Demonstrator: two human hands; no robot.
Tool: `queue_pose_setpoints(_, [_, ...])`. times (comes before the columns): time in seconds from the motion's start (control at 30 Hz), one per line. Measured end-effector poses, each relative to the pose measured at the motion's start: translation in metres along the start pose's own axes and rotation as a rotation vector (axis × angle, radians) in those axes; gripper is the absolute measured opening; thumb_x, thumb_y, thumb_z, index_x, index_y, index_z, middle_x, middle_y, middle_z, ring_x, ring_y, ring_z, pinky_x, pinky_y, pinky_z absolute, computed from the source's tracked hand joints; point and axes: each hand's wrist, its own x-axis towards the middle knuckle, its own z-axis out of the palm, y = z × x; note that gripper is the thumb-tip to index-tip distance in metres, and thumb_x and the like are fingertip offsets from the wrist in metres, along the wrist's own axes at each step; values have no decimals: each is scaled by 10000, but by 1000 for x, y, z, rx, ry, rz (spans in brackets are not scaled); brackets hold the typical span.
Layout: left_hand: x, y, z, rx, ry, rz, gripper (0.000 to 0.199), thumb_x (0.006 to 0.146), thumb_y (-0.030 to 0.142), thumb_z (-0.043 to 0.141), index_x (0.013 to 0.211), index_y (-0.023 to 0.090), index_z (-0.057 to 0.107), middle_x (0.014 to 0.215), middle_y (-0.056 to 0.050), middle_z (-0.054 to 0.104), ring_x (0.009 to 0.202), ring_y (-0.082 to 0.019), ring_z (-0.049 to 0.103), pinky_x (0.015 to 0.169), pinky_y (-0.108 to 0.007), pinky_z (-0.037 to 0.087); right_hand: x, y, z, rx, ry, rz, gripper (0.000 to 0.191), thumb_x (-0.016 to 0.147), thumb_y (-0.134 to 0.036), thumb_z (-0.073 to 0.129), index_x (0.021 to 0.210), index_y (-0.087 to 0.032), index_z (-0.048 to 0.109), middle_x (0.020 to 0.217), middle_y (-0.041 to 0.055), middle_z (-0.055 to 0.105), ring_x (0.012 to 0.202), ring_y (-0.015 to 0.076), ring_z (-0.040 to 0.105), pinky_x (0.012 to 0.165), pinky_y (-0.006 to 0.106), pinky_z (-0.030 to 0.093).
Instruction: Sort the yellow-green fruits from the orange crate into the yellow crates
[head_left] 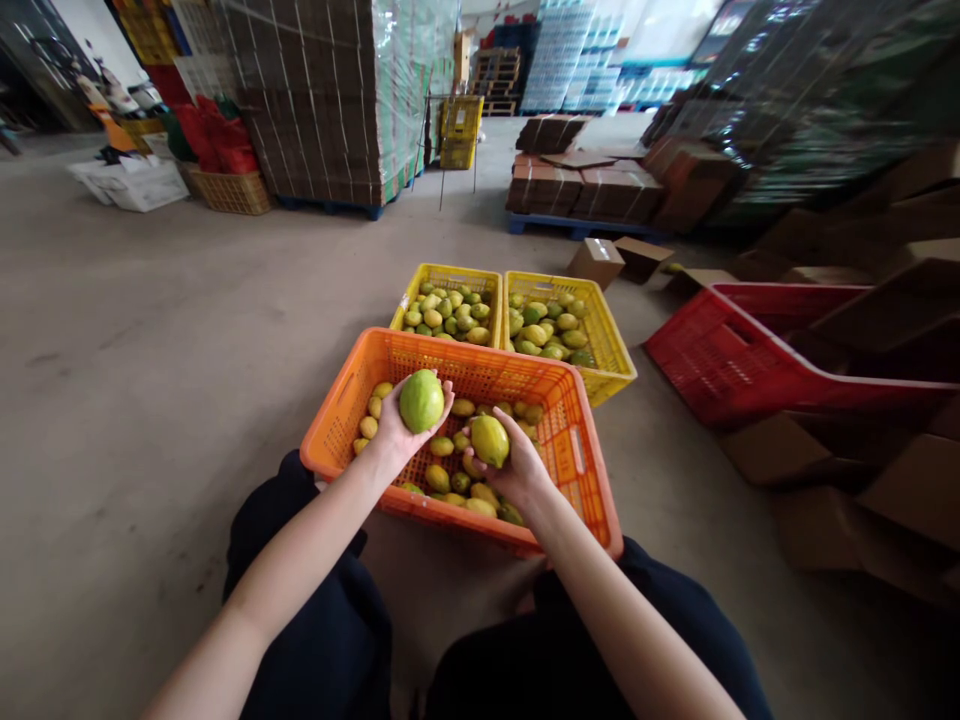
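Note:
My left hand holds a large green lemon up on its palm, with the fingertips showing beyond it. In my right hand is a yellow-green lemon, gripped between thumb and fingers, its pointed end toward me. Both hands are above an orange plastic crate on the floor between my legs. Smaller yellow and green lemons lie in the bottom of this crate, some grouped along its left side. My forearms and hands cover part of them.
Two yellow crates with more lemons stand just behind the orange one. To the right are a red crate and loose cardboard boxes. Farther back are a pallet of flattened cartons and a tall wrapped stack.

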Motion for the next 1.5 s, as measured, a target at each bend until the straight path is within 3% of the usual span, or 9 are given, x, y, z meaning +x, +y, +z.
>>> queue_pose_setpoints(0.17, [-10,3,6,-73,-131,-97,314,884,250,468,1127,151,641,908,-89,679,840,-182,683,651,-251,570,-1,0,0,1,-20,1,233,860,-389,557,763,-182,603,638,47,673,482,156,608,348,217,406])
queue_pose_setpoints(0.33, [-13,4,7,-127,-202,-104,373,876,347,476,1148,134,617,910,-98,679,851,-193,680,743,-317,590,-13,-4,5,39,-111,-87,231,810,-349,553,894,-168,672,786,72,725,603,177,653,510,275,543])
queue_pose_setpoints(0.53, [1,1,-1,-67,-23,-125,407,843,255,462,1209,112,570,886,-122,693,869,-254,696,766,-425,598,-11,-6,2,43,-137,-110,187,810,-309,591,882,-160,679,823,79,746,699,187,705,667,292,604])
queue_pose_setpoints(0.67, [10,-3,-8,28,137,-152,377,877,271,455,1208,113,545,916,-144,682,816,-264,699,656,-395,605,-3,-2,-2,56,-111,-37,185,853,-353,621,841,-171,649,723,45,732,593,157,695,574,244,583])
queue_pose_setpoints(0.8, [10,-5,-9,108,161,-127,351,878,280,469,1161,97,569,888,-144,687,822,-260,693,655,-362,596,-3,-1,1,79,-63,5,245,906,-363,535,824,-163,650,665,42,709,519,150,658,509,240,546])
queue_pose_setpoints(1.07, [-11,5,5,269,-294,-157,298,885,364,459,862,138,652,825,-89,694,648,-170,642,554,-274,512,-14,-3,10,107,-65,-193,134,834,-347,608,820,-224,660,779,12,714,617,134,627,520,228,504])
queue_pose_setpoints(1.23, [-14,9,2,553,-451,-94,338,858,398,486,679,151,633,639,-69,630,552,-200,610,541,-338,500,-17,-1,10,2,-249,-349,323,788,-554,611,774,-237,673,649,-8,625,421,99,458,389,221,348])
queue_pose_setpoints(1.37, [-15,6,-3,699,-630,-76,262,763,361,561,649,144,654,610,-80,636,551,-223,631,519,-335,501,-21,1,6,-87,-336,-350,290,704,-502,674,664,-215,660,557,-3,567,467,137,518,428,246,413])
queue_pose_setpoints(1.5, [-15,2,-2,679,-663,-103,256,728,357,598,667,117,663,617,-81,644,555,-233,649,509,-330,515,-24,0,5,-58,-389,-337,247,711,-425,674,670,-182,659,605,3,596,465,128,549,406,232,432])
